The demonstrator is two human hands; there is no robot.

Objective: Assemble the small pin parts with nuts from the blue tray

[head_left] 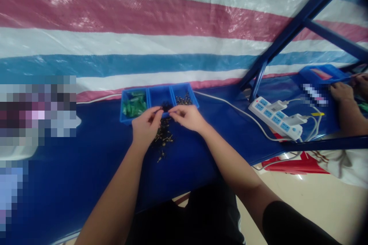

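Note:
My left hand (146,126) is closed in a pinch at the front of a blue divided box (125,120). Facing it, my right hand (188,116) is pinched too, its fingertips close to the left ones. Whatever they hold is too small and blurred to make out. Green pieces (134,105) fill the box's left compartment. Small dark pieces (166,105) lie in the middle one, partly hidden by my hands. Screw-like metal parts (184,99) sit in the right compartment. Below my hands, a loose pile of dark and brass-coloured screws (164,138) is spread on the blue table (184,164).
A white power strip (275,118) with plugs and cables lies to the right, beside a blue metal frame (276,46). Beyond it, another person's hand (342,92) rests near a second blue box (323,72). Striped sheeting (172,15) hangs behind the table.

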